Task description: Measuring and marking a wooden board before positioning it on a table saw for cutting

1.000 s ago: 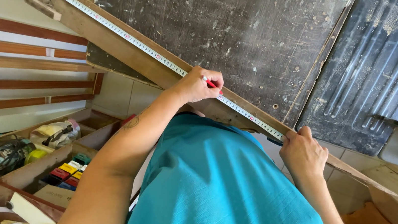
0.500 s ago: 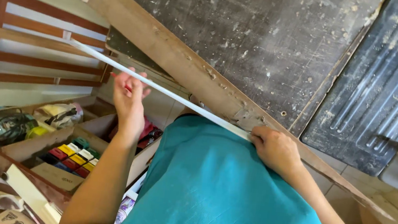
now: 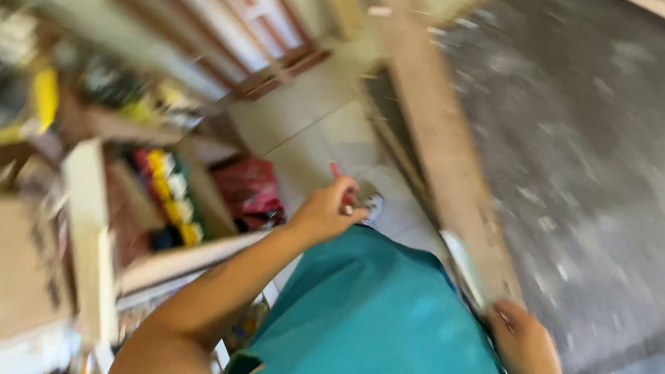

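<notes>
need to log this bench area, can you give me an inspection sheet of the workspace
surface: dark speckled sheet, scuffed; picture blurred
job's things: long wooden plank lying aslant on the sheet; pale ruler along its lower end
clutter: wooden tray of small coloured things, yellow tool, red bag
hands: left hand holds a small red thing, perhaps a pencil; right hand at the plank's end
cables: nothing seen
surroundings: wooden slatted frame, pale tiled floor

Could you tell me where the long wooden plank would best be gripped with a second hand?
Probably midway along the wooden plank, gripping across its narrow width from the open left edge. The right hand holds its near end; the plank runs long and slanted, so the middle balances it.
</notes>
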